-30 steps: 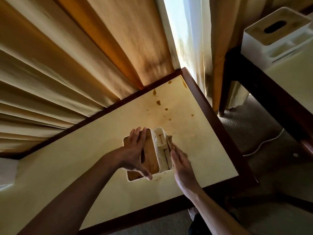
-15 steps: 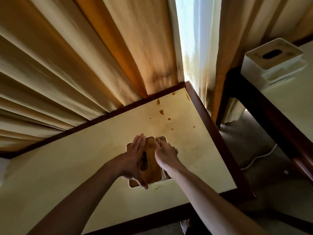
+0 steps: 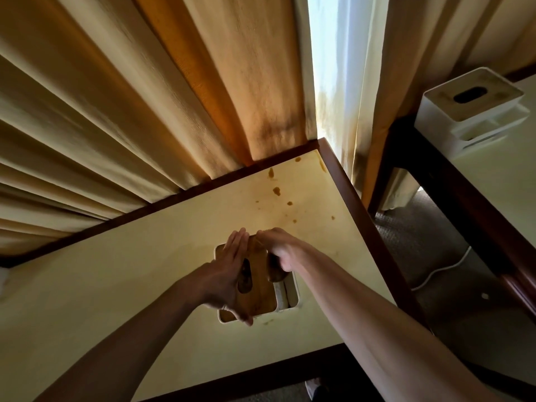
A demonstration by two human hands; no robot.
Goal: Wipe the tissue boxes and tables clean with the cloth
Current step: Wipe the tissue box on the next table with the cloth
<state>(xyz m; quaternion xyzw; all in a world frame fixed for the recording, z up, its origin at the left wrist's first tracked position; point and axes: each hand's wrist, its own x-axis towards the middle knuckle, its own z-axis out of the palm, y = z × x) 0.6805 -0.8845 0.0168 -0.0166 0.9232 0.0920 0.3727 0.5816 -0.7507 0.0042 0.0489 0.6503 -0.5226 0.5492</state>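
- The tissue box (image 3: 262, 291) sat on the counter (image 3: 145, 271), directly under both hands, its long axis running away from the person.
- The left hand (image 3: 224, 278) lay flat with straight fingers along the box's left side, thumb at the near edge.
- The right hand (image 3: 280, 250) curled over the far right rim, gripping it.
- No cloth was visible; brown stains (image 3: 277, 191) lay beyond the box.

Golden curtains (image 3: 121, 91), daylight gap (image 3: 330, 68), grey carpet (image 3: 435, 256).
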